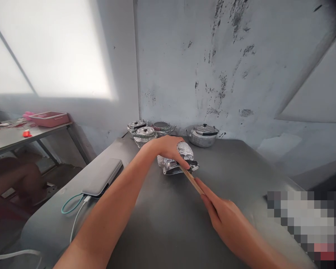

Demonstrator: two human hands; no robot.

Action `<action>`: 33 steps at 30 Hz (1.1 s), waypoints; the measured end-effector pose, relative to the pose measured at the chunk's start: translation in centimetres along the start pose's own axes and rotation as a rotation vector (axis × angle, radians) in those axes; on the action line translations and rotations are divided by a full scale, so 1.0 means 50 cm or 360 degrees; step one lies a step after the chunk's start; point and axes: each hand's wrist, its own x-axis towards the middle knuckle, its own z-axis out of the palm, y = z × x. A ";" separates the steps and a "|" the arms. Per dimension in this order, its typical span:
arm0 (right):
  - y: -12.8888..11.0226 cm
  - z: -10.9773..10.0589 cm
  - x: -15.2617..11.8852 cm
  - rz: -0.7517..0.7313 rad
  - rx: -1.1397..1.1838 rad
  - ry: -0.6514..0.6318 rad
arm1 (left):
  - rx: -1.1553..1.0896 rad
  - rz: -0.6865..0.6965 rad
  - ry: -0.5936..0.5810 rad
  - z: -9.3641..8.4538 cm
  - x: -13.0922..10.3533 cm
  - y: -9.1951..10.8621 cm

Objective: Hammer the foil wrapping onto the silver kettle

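Observation:
In the middle of the table lies a small silvery metal pot (185, 150), its textured side up and its rim facing me. A black handle (192, 163) crosses near the rim. My left hand (170, 147) is wrapped over the pot from the left, its thumb down by the handle. A thin wooden stick (194, 182) is pinched in my right hand (217, 205). The stick's far end reaches the pot's rim beside my left thumb; whether it goes inside I cannot tell.
Several silvery pots, including a lidded one (204, 135), stand along the wall at the back of the grey table (162, 224). To the left lies a power bank (103, 177) with cables. Beyond, a side table bears a pink basket (50, 119). A blurred-out patch covers the right edge.

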 end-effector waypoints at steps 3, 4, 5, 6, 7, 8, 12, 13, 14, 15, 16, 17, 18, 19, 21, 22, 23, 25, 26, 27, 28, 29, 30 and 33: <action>-0.002 -0.004 0.003 -0.0012 -0.0044 -0.0018 | -0.0005 -0.0001 0.0006 -0.001 -0.001 0.001; -0.002 -0.006 0.003 -0.0022 -0.0048 -0.0011 | -0.0009 -0.0001 0.0002 -0.002 -0.002 0.002; -0.003 -0.008 0.003 -0.0028 -0.0050 0.0017 | -0.0013 -0.0003 -0.0008 -0.003 -0.003 0.002; -0.003 -0.010 0.003 -0.0033 -0.0050 0.0059 | -0.0017 -0.0005 -0.0018 -0.004 -0.004 0.002; -0.003 -0.011 0.002 -0.0035 -0.0051 0.0096 | -0.0021 -0.0006 -0.0029 -0.005 -0.004 0.002; -0.004 -0.012 0.001 -0.0035 -0.0051 0.0121 | -0.0022 -0.0008 -0.0035 -0.005 -0.004 0.001; -0.005 -0.013 -0.004 -0.0011 -0.0045 0.0081 | -0.0020 -0.0016 -0.0018 -0.003 -0.001 -0.005; -0.005 -0.012 -0.005 0.0002 -0.0043 0.0067 | -0.0025 -0.0017 -0.0010 -0.002 0.000 -0.007; -0.004 -0.010 -0.005 0.0015 -0.0035 0.0052 | -0.0032 -0.0013 -0.0004 -0.001 0.000 -0.008; -0.004 -0.009 -0.006 0.0028 -0.0023 0.0041 | -0.0039 -0.0006 0.0003 0.000 0.001 -0.008; -0.005 -0.008 -0.006 0.0039 -0.0008 0.0027 | -0.0041 -0.0002 0.0010 0.000 0.000 -0.008; -0.005 -0.007 -0.006 0.0050 0.0005 0.0013 | -0.0040 0.0001 0.0015 0.000 0.000 -0.007; -0.006 -0.006 -0.007 0.0061 0.0015 -0.0003 | -0.0037 0.0004 0.0019 0.000 -0.001 -0.006; -0.007 -0.006 -0.007 0.0073 0.0019 -0.0016 | -0.0034 0.0005 0.0026 0.000 -0.002 -0.004; -0.010 -0.006 -0.008 0.0092 0.0007 -0.0035 | -0.0043 -0.0002 0.0029 -0.001 -0.003 -0.001; -0.011 -0.007 -0.009 0.0095 -0.0005 -0.0031 | -0.0060 -0.0004 0.0019 -0.001 -0.003 0.001; -0.012 -0.008 -0.009 0.0100 -0.0021 -0.0018 | -0.0081 -0.0004 0.0006 -0.002 -0.003 0.002; -0.013 -0.010 -0.010 0.0119 -0.0059 0.0013 | -0.0120 0.0001 -0.0020 -0.001 -0.003 0.003; -0.013 -0.011 -0.010 0.0125 -0.0071 0.0025 | -0.0131 0.0004 -0.0027 -0.001 -0.003 0.004; -0.013 -0.012 -0.009 0.0123 -0.0075 0.0029 | -0.0132 0.0003 -0.0026 0.000 -0.002 0.005; -0.012 -0.012 -0.008 0.0117 -0.0078 0.0022 | -0.0128 -0.0002 -0.0022 0.000 -0.002 0.005; -0.012 -0.012 -0.007 0.0106 -0.0080 0.0009 | -0.0122 -0.0011 -0.0022 0.001 -0.002 0.006; -0.011 -0.012 -0.006 0.0099 -0.0086 -0.0004 | -0.0117 -0.0021 -0.0026 0.002 -0.002 0.007; -0.007 -0.006 -0.004 0.0105 -0.0113 -0.0026 | -0.0108 -0.0021 -0.0023 0.002 -0.002 0.008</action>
